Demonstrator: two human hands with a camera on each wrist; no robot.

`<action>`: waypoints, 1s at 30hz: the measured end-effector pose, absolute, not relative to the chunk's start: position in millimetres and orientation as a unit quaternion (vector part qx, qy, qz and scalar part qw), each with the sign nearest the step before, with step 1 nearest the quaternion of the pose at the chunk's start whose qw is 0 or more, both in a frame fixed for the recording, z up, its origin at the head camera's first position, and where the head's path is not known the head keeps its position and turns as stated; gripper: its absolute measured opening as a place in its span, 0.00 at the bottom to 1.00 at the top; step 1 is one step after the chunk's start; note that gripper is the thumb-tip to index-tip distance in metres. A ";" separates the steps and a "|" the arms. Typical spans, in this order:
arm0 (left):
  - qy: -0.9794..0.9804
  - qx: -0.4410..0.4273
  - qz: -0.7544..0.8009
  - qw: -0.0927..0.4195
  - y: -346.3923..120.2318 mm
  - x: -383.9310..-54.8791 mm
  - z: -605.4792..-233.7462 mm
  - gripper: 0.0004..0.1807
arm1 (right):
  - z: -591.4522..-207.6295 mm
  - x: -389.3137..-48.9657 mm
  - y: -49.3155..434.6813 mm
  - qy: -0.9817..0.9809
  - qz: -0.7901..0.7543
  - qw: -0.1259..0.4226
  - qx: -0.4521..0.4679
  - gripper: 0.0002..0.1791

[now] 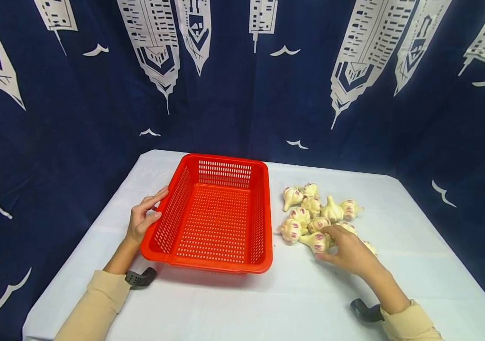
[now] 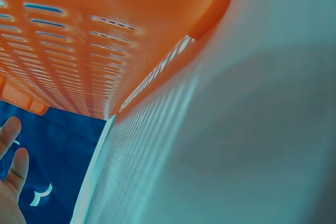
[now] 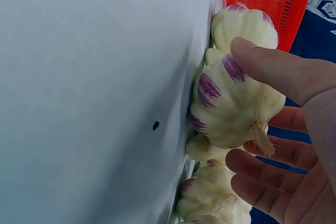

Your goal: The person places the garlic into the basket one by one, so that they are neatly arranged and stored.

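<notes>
The left hand point(image 1: 143, 216), fingers loosely extended, touched the red basket point(image 1: 212, 264) at its rim. The right hand point(image 1: 350, 252) had thumb and fingers parted around a garlic bulb point(image 3: 223, 106) among other bulbs point(image 1: 300, 217) on the worktop point(image 1: 289, 303), right of the basket.

2 beige sleeves point(image 1: 97, 300), 2 dark wristbands point(image 1: 140, 278), the left perforated.

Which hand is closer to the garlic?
The right hand. It is right at the near edge of the garlic, with its fingers around one bulb. The left hand is beside the red basket's left side, with the basket between it and the garlic.
</notes>
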State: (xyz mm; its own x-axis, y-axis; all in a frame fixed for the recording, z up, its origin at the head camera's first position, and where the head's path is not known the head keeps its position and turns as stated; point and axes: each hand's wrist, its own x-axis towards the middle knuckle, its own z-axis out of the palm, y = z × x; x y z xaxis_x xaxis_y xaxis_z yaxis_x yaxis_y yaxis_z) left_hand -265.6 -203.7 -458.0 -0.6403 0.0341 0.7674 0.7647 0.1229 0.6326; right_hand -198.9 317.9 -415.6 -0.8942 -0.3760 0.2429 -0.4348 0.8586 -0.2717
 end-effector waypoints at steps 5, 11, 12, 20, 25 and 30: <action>-0.679 -0.297 -0.595 0.310 -203.8 -265.9 -458.9 0.29 | -415.6 -199.6 317.9 -0.958 0.164 0.094 0.214 0.35; -0.679 -0.296 -0.596 0.310 -203.9 -265.9 -459.6 0.29 | -415.0 -197.9 318.6 -0.957 0.166 0.096 0.216 0.35; -0.680 -0.295 -0.595 0.310 -204.0 -266.0 -459.7 0.29 | -414.4 -197.3 318.7 -0.957 0.166 0.095 0.217 0.36; -0.679 -0.297 -0.595 0.312 -204.1 -266.1 -458.7 0.29 | -404.9 -190.3 318.1 -0.960 0.164 0.076 0.213 0.37; -0.676 -0.299 -0.598 0.310 -203.7 -265.8 -458.8 0.28 | -398.6 -185.6 317.2 -0.959 0.170 0.074 0.216 0.36; -0.677 -0.299 -0.597 0.311 -203.4 -265.4 -459.0 0.28 | -395.7 -182.3 317.4 -0.958 0.172 0.077 0.214 0.36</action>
